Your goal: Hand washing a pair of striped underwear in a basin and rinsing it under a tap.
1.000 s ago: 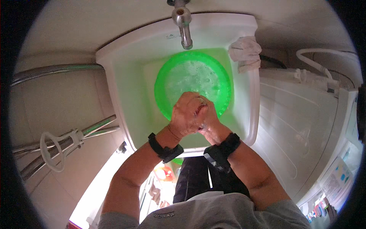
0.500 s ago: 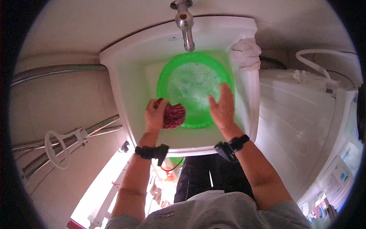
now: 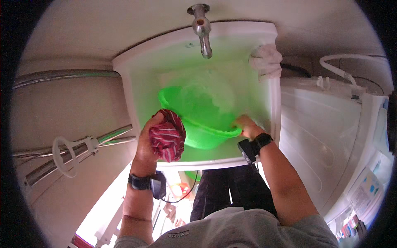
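Striped red-and-white cloth (image 3: 167, 138), balled up wet, sits in the left hand (image 3: 149, 138) at the near-left rim of a white sink (image 3: 124, 89), fingers curled tight round it, w/ the bundle just left of a green plastic basin (image 3: 198, 120). Far left, metal pipes (image 3: 62, 74) run along the wall, and a white ring-shaped fitting (image 3: 66, 155) hangs on the near rails. A dark wristband w/ a small device (image 3: 147, 182) is strapped on the left wrist. At centre, the basin stands tilted inside the sink, its near rim raised, foamy water visible inside it. A chrome tap (image 3: 201, 27) juts out at the far edge, above the basin. Right hand (image 3: 248, 125) grips the basin's near-right rim, fingers hooked over the lip; the tips are hidden, so how far they close cannot be told. A matching band (image 3: 254, 146) is on that wrist. A white rag (image 3: 266, 60) lies bunched on the sink's far-right corner. Right of the sink, a white appliance top (image 3: 326, 124) w/ a white hose (image 3: 343, 70) at the far side.
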Motion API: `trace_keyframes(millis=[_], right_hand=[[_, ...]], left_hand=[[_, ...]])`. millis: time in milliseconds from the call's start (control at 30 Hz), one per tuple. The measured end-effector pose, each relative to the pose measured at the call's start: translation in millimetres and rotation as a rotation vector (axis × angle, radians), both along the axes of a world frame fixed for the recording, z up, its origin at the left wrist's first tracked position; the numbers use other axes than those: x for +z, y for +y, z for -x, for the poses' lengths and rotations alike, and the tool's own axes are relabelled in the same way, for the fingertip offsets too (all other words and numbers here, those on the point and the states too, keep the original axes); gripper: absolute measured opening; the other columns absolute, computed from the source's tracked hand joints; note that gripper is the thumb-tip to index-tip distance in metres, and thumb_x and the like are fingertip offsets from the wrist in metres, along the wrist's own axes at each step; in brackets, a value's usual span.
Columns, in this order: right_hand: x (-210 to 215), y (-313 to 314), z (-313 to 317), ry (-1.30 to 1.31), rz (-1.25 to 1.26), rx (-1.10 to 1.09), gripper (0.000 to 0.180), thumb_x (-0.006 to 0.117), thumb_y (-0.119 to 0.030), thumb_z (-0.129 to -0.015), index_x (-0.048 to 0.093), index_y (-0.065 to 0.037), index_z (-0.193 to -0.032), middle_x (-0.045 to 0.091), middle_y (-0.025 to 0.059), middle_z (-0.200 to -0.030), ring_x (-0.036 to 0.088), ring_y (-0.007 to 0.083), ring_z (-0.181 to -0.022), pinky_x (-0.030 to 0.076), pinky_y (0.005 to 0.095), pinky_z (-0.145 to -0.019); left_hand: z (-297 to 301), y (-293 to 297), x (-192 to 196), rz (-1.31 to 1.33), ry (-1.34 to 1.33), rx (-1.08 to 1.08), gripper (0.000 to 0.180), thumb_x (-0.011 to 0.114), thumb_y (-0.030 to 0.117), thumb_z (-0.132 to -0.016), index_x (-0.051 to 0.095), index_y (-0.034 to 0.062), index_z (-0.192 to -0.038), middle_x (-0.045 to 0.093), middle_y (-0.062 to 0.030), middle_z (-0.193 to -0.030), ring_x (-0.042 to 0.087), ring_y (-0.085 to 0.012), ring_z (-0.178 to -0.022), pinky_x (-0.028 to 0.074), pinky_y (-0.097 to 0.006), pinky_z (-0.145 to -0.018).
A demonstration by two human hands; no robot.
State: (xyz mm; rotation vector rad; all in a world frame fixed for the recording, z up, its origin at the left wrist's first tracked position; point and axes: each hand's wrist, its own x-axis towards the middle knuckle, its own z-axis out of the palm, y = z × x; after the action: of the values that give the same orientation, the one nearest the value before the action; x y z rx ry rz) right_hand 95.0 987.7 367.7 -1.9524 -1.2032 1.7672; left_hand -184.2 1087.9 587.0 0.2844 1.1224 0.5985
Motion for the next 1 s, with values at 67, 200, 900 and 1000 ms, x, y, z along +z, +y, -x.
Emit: trace_keyframes(millis=[67, 200, 900, 1000], right_hand=[[17, 1, 15, 0.588, 0.336, 0.036, 0.020, 0.061, -0.019, -0.077, 0.056, 0.000, -0.081, 0.057, 0.0086, -0.066, 0.053, 0.0220, -0.056, 0.041, 0.0326, -0.047], [71, 11, 57, 0.674, 0.264, 0.265, 0.015, 0.056, -0.019, -0.081, 0.061, -0.007, -0.077, 0.055, 0.0045, -0.060, 0.052, 0.0161, -0.055, 0.039, 0.0246, -0.048], [-12, -2, 21, -0.277, -0.156, -0.682, 0.032, 0.060, -0.006, -0.076, 0.049, 0.000, -0.106, 0.058, 0.0133, -0.093, 0.055, 0.0227, -0.084, 0.044, 0.0361, -0.071], [-12, 6, 13, -0.166, -0.099, -0.686, 0.041, 0.063, -0.008, -0.074, 0.042, 0.002, -0.108, 0.058, 0.0197, -0.092, 0.057, 0.0338, -0.086, 0.045, 0.0401, -0.072]], left_hand=[[-29, 9, 40, -0.141, -0.156, -0.010, 0.047, 0.051, 0.034, -0.086, 0.045, -0.0019, -0.117, 0.055, -0.0185, -0.111, 0.059, -0.0183, -0.086, 0.050, -0.030, -0.071], [-60, 4, 102, -0.147, -0.226, 0.028, 0.067, 0.055, 0.038, -0.083, 0.032, -0.0058, -0.128, 0.044, -0.0234, -0.124, 0.055, -0.0282, -0.101, 0.046, -0.036, -0.086], [10, -40, -109, 0.122, 0.061, 0.101, 0.056, 0.051, 0.044, -0.085, 0.041, 0.0027, -0.123, 0.047, -0.0150, -0.121, 0.052, -0.0266, -0.105, 0.048, -0.041, -0.083], [-12, -33, -100, 0.149, 0.215, 0.059, 0.061, 0.053, 0.039, -0.086, 0.032, 0.0048, -0.132, 0.038, -0.0140, -0.132, 0.044, -0.0281, -0.115, 0.044, -0.040, -0.089]])
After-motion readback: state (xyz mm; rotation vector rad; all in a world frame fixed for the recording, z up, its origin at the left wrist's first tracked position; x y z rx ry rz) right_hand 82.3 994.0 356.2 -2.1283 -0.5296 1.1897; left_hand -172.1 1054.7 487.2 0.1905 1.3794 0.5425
